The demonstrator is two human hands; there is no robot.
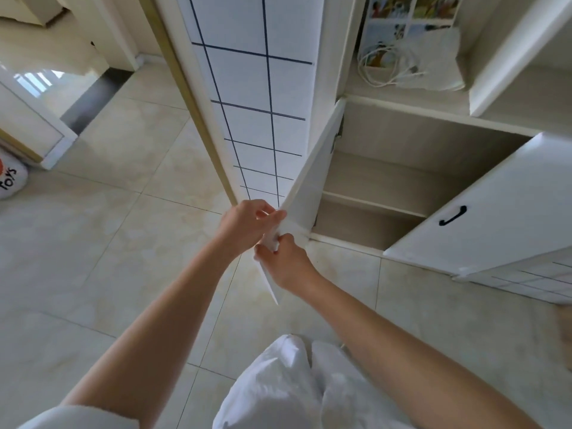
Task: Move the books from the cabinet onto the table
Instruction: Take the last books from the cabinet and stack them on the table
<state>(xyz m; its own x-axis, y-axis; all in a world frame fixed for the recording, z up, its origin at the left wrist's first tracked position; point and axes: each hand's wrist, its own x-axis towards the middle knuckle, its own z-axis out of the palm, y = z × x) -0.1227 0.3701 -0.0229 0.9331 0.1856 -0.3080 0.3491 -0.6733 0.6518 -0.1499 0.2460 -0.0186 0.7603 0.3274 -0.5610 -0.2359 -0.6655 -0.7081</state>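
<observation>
A low white cabinet (402, 168) stands open with both doors swung out. Its two shelves hold nothing that I can see. My left hand (247, 224) and my right hand (284, 261) both grip the outer edge of the left door (312, 181), fingers curled round it, the left above the right. The right door (483, 212) with a black handle (453, 215) stands open on the right. A picture book or printed sheet (408, 13) leans on the shelf above the cabinet. No table is in view.
White cables (380, 66) and a white cloth (436, 60) lie on the upper shelf. A tiled pillar (253, 88) stands left of the cabinet. A toy bag (9, 178) sits at the far left on the beige floor. My white trousers (294, 388) fill the bottom.
</observation>
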